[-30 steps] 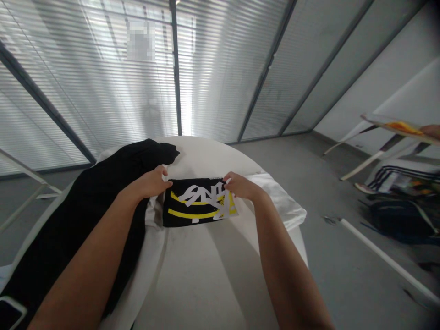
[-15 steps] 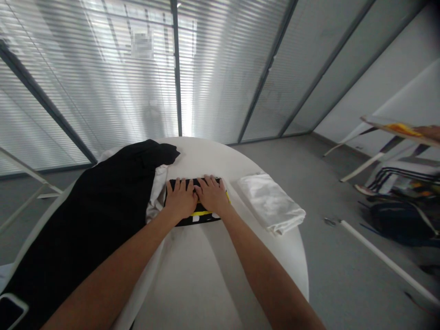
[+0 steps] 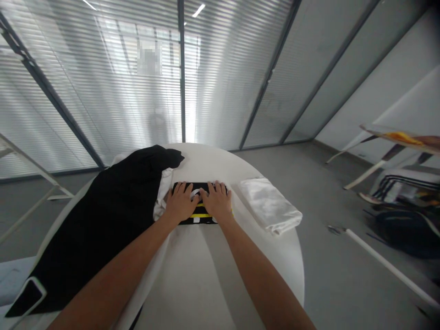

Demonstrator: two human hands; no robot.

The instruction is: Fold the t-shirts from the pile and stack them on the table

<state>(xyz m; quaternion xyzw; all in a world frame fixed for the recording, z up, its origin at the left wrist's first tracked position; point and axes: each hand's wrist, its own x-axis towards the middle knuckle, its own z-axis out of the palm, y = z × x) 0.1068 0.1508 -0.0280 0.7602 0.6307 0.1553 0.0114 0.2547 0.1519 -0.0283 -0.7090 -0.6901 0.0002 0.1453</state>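
Note:
A folded black cloth item (image 3: pixel 202 211) with yellow stripes and white marks lies on the white round table (image 3: pixel 202 160). My left hand (image 3: pixel 181 203) rests flat on its left part, fingers spread. On the right part lies my right hand (image 3: pixel 217 200), also flat with the fingers apart. The two thumbs are close together over the middle. Both hands cover much of the cloth, so its exact kind does not show. Left of my left hand is crumpled white fabric (image 3: pixel 162 195), beside a large black garment (image 3: pixel 113 215).
A folded white cloth (image 3: pixel 270 205) lies at the table's right side. On the floor to the right are a white pole (image 3: pixel 385 263) and a dark bag (image 3: pixel 405 227). Behind them stands another table (image 3: pixel 388 133). Glass panels with blinds (image 3: pixel 220 82) rise beyond.
Both hands stay on the striped cloth, with the thumbs slightly further apart and more of the middle showing. The view has shifted a little.

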